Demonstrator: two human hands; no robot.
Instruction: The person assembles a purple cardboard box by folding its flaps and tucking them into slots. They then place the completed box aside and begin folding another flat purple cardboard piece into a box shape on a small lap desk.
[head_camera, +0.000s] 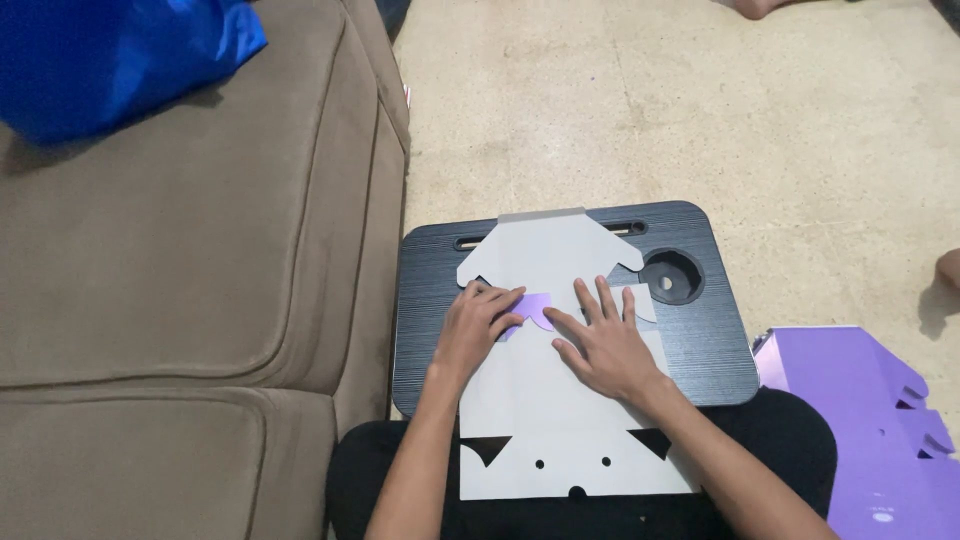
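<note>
A flat die-cut sheet of white card (540, 400) with flaps and punched holes lies on a black lap tray (710, 350) across my lap. A small fold showing the purple side (535, 308) sits near its middle. My left hand (478, 325) presses with bent fingers on the left edge of that purple fold. Just to the right of the fold, my right hand (603, 340) lies flat on the card, fingers spread. Neither hand lifts anything.
A brown sofa (180, 280) fills the left, with a blue bag (110, 55) on its top corner. A purple die-cut card sheet (860, 420) lies at the right on the beige floor (700, 110). The tray has a round cup hole (671, 277).
</note>
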